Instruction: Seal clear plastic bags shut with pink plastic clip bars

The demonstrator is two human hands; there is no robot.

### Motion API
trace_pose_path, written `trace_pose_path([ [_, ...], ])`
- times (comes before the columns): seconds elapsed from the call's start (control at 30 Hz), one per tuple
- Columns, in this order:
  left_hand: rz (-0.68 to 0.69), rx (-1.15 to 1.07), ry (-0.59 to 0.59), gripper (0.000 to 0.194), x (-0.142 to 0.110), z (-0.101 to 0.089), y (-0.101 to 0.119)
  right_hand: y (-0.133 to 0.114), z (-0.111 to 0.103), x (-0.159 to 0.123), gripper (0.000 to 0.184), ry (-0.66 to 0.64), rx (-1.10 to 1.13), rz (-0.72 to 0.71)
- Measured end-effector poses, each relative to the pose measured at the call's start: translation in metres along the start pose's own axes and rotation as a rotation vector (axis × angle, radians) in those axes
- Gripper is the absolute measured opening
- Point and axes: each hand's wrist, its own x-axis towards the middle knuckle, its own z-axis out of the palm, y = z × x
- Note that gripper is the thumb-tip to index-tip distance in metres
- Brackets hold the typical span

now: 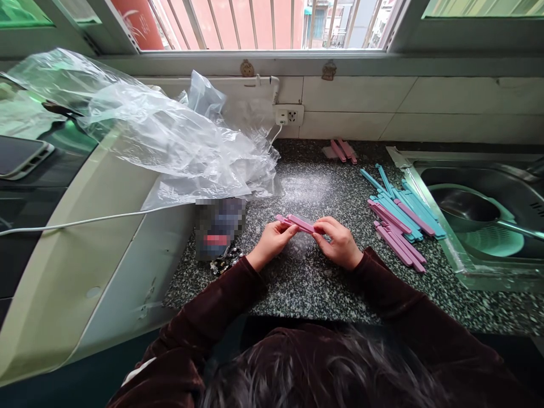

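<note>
My left hand [272, 241] and my right hand [339, 242] hold a pink plastic strip [297, 222] between them, just above the speckled granite counter [297, 283]. Each hand pinches one end of it with closed fingers. To the right of my right hand lies a pile of blue and pink strips [399, 218]. A few more pink strips [343, 151] lie near the back wall.
Crumpled clear plastic bags [170, 136] cover the left of the counter over a white appliance [85, 255]. A blurred dark object [219, 226] sits left of my hands. A steel sink [488, 215] with a green colander is on the right. A wall socket [289, 116] is behind.
</note>
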Motion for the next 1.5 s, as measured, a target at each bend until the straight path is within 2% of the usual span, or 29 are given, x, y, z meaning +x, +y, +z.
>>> trace_pose_path([
  [0.27, 0.04, 0.066, -0.051, 0.046, -0.0031, -0.001, 0.002, -0.001, -0.0008, -0.0004, 0.007, -0.008, -0.115, -0.07],
  [0.43, 0.046, 0.083, 0.092, 0.045, -0.0023, -0.0012, 0.0052, -0.0004, 0.0012, -0.0016, 0.008, -0.013, -0.188, -0.102],
  [0.53, 0.056, 0.076, 0.128, 0.044, -0.0021, -0.0013, 0.0072, -0.0004, 0.0014, -0.0017, 0.008, -0.012, -0.2, -0.11],
  [0.97, -0.01, -0.076, 0.061, 0.04, 0.0001, 0.0002, 0.0054, 0.0015, -0.004, 0.0003, 0.011, 0.034, -0.13, -0.086],
  [1.23, 0.008, -0.08, 0.028, 0.04, -0.0019, -0.0022, 0.008, 0.0015, -0.0053, 0.0, 0.013, 0.024, -0.103, -0.075],
  [1.33, 0.012, -0.09, 0.023, 0.039, -0.0012, -0.0029, 0.007, 0.0013, -0.0053, -0.0003, 0.017, 0.045, -0.001, 0.019],
  [1.43, 0.035, -0.102, 0.012, 0.039, -0.0007, -0.0039, 0.0062, 0.0027, -0.0058, 0.0003, 0.034, 0.063, 0.187, 0.245],
  [1.5, 0.048, -0.088, -0.006, 0.037, -0.001, -0.0049, 0.0063, 0.0039, -0.0068, 0.0013, 0.041, 0.019, 0.321, 0.407],
])
